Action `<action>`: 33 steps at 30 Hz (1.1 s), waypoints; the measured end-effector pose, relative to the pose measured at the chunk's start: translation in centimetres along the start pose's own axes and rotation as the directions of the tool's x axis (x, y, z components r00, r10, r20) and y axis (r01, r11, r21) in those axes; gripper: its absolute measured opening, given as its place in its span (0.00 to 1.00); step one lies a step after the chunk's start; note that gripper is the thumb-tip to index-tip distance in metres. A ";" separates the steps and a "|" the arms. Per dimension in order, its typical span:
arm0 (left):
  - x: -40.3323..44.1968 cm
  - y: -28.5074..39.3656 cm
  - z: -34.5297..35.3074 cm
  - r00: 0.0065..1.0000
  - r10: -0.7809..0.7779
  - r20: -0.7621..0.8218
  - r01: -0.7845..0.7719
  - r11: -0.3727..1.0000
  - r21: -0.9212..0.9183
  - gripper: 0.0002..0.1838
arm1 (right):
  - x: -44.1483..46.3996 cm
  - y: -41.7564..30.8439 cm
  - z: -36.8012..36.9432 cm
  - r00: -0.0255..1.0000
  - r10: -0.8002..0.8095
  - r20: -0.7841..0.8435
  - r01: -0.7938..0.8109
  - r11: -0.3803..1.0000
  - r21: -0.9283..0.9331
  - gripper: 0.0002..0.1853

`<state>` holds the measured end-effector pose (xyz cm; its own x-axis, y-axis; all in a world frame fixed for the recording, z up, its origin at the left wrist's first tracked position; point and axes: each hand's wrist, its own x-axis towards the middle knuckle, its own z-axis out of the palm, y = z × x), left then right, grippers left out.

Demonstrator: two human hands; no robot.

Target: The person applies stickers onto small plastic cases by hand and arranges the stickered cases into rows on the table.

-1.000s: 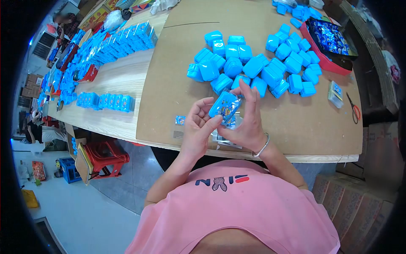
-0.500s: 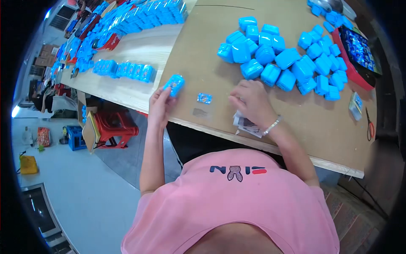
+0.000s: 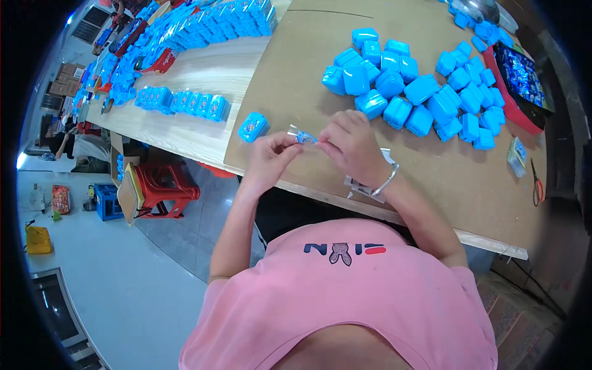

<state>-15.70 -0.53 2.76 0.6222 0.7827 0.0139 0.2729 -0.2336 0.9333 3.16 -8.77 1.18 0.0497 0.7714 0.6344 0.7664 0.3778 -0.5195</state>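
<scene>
Box (image 3: pixel 253 127): lying on cardboard (image 3: pixel 283 68). Left hand (image 3: pixel 269 159): pinching a label (image 3: pixel 302 137) by its left end. Label: spanning between both hands, presumably being light, limp, easily creased; edges suiting a pinch. Right hand (image 3: pixel 353 147): pinching its right end.

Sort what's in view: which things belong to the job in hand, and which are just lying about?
Likely in the job:
small printed piece, held by left hand and right hand
printed blue box on the table
loose blue boxes

Seemingly lying about:
scissors
red stool
blue crate
</scene>
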 end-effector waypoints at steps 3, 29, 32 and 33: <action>1.1 0.4 2.1 0.991 -0.082 0.103 0.113 0.929 -0.351 0.07 | -0.3 -0.1 -1.9 0.980 0.195 -0.037 -0.184 0.961 0.205 0.05; 8.1 -2.9 6.0 0.980 0.171 -0.099 -0.160 0.981 0.113 0.25 | -5.2 0.7 -8.6 0.658 0.753 0.000 -0.566 0.495 0.659 0.03; 4.6 -3.3 5.1 0.986 0.145 -0.084 -0.131 0.979 0.153 0.24 | -5.4 1.1 -7.9 0.670 0.743 0.006 -0.557 0.497 0.665 0.04; 4.0 -2.8 4.8 0.964 0.245 -0.107 -0.217 0.951 0.221 0.24 | -5.2 1.1 -7.5 0.680 0.733 0.001 -0.538 0.498 0.680 0.04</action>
<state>-10.38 0.48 -1.50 0.5880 0.7586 0.2806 0.2863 -0.5197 0.8049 8.53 -16.17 1.62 0.5951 0.8021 0.0498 -0.0803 0.1210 -0.9894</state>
